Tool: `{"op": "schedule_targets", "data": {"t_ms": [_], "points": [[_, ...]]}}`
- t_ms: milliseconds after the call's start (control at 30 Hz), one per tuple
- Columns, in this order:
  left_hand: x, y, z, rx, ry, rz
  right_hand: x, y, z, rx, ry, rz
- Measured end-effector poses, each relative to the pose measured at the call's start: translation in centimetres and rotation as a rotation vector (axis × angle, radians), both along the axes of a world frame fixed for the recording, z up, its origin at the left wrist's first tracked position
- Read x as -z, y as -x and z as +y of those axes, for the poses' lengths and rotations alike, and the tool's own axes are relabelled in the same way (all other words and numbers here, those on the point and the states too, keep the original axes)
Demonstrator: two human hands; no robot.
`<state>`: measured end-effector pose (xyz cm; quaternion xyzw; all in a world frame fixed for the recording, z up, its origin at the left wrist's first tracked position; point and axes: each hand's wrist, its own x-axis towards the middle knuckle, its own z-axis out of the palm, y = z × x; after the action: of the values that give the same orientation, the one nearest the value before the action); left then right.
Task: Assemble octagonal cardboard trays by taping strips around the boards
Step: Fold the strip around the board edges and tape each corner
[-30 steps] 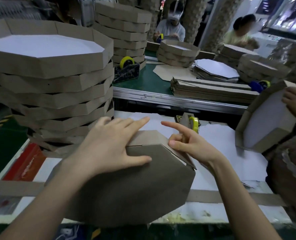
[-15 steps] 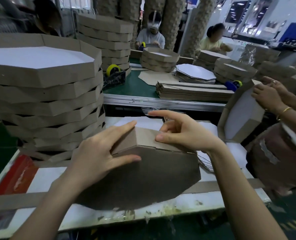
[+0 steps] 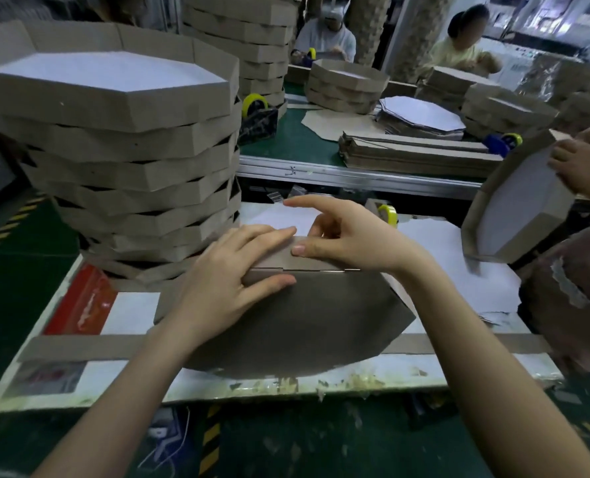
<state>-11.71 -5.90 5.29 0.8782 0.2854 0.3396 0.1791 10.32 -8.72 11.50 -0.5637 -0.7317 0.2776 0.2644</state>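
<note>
A stack of finished trays [image 3: 131, 139] fills the worktable's [image 3: 131, 312] far left corner, out of the way but in reach. Mid-table, toward the near edge, the tray [image 3: 303, 322] stands tipped up with its brown underside facing the person, probably so the seam is on top. The left hand [image 3: 231, 270] presses there, fingers nearly straight over the strip [image 3: 276, 260] and thumb on the board. The right hand [image 3: 348, 243] pinches the strip, thumb outside, index finger lifted. A loose strip [image 3: 79, 348] lies along the near edge and a tape roll [image 3: 388, 213] sits at the far edge. Beyond is a green bench [image 3: 293, 139] with more stock.
</note>
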Motion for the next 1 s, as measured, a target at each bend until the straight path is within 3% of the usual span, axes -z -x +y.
{"op": "schedule_targets", "data": {"t_ms": [267,367,567,667,833,1000], "points": [[0.1,-0.1,-0.3,-0.03,0.025,-0.049,0.8,-1.0,-1.7,0.054,0.003,0.169],[0.0,-0.2,-0.5,0.011,-0.083,-0.021,0.9,-1.1,-2.2,0.086,-0.037,0.166],[-0.6,-0.3,-0.5,0.041,-0.111,-0.059,0.3,-0.9,-2.8,0.334,-0.375,0.132],[-1.1,-0.6,-0.4,0.124,-0.156,-0.045,-0.3,-0.5,-3.3,0.356,-0.472,0.027],[-1.2,-0.9,-0.6,0.179,-0.131,-0.067,-1.3,0.1,-4.0,0.4,-0.612,0.01],[-1.3,-0.7,-0.5,0.191,-0.083,-0.107,-2.0,-0.3,-4.6,0.34,-0.467,0.188]]}}
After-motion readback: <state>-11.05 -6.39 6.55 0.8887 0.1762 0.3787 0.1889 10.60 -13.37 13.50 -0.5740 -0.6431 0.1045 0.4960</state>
